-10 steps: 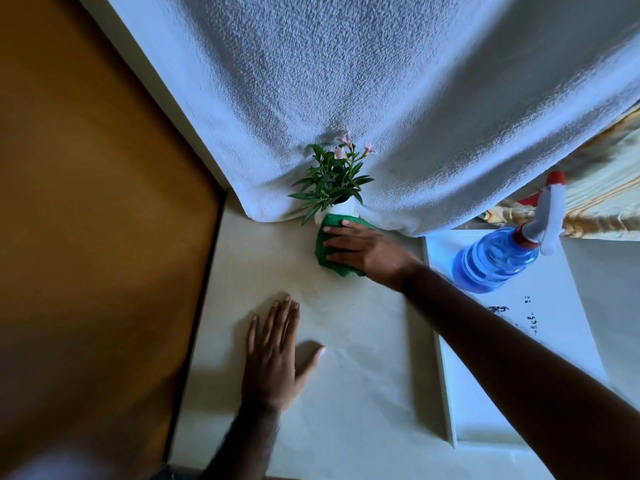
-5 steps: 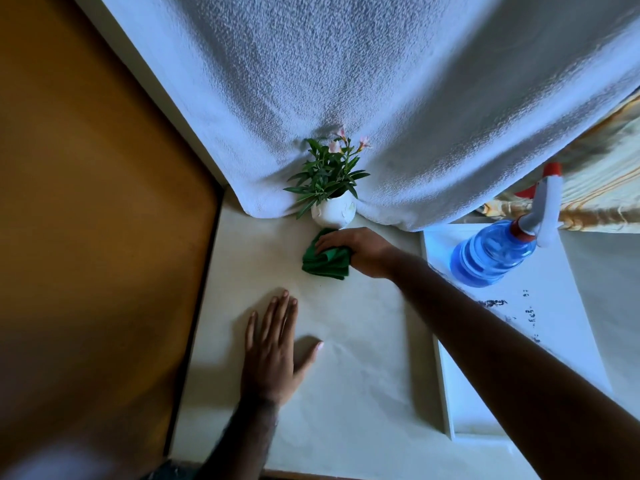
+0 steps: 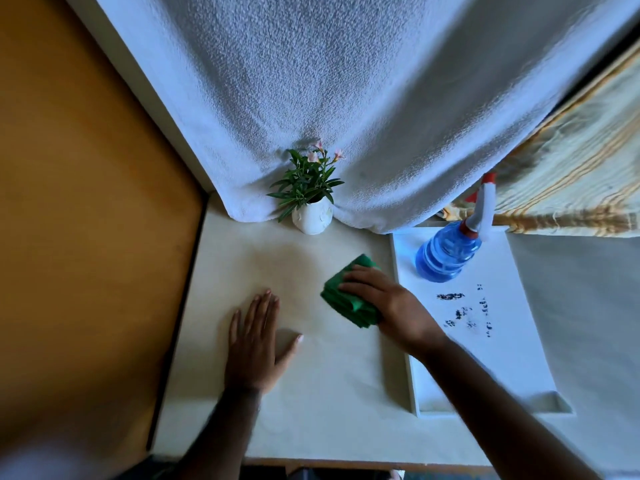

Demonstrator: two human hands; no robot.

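Observation:
A folded green cloth (image 3: 341, 296) lies on the cream tabletop (image 3: 311, 393), near its middle. My right hand (image 3: 384, 303) presses down on the cloth, fingers laid over its right part and pointing left. My left hand (image 3: 254, 341) rests flat on the tabletop to the left of the cloth, fingers straight and thumb spread, holding nothing.
A small white pot with a green flowering plant (image 3: 311, 192) stands at the back against a hanging white towel (image 3: 346, 98). A blue spray bottle (image 3: 450, 252) stands on a white tray (image 3: 485, 358) with dark specks, right of the cloth. An orange-brown wall (image 3: 86, 202) borders the left.
My right hand has slid the green cloth from beside the plant pot toward me and to the right. My left hand has stayed flat in place.

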